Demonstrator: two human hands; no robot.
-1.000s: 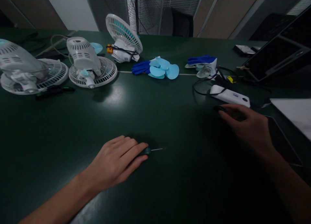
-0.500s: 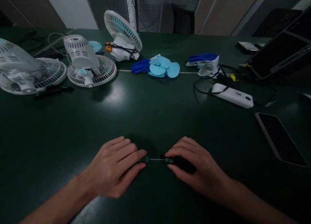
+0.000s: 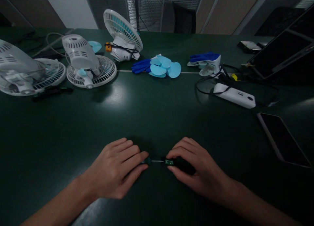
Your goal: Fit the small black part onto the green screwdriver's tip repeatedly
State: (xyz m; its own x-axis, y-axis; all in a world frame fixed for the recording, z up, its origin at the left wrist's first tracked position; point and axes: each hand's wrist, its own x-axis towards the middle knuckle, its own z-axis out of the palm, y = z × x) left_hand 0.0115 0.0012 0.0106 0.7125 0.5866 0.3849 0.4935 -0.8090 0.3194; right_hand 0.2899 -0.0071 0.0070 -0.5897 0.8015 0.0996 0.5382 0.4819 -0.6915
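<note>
My left hand (image 3: 122,169) is closed around the dark teal handle of a screwdriver (image 3: 157,161), most of it hidden under my fingers. The screwdriver lies level, its thin metal shaft pointing right. Between thumb and fingers, my right hand (image 3: 198,167) pinches a small black-and-green block (image 3: 169,162) with pale marks on its face. The shaft's far end meets this block; whether it goes inside, I cannot tell. Both hands rest low over the dark green table (image 3: 152,121).
White fans (image 3: 92,71) stand and lie at the back left. Behind my hands are a light-blue fan blade (image 3: 165,66) and blue-and-white gloves (image 3: 206,61). A white power bank-like device (image 3: 234,96) with a black cable and a phone (image 3: 283,139) lie to the right.
My right hand and the small block have shifted slightly left, so a little less shaft shows between the hands. My left hand has barely moved.
</note>
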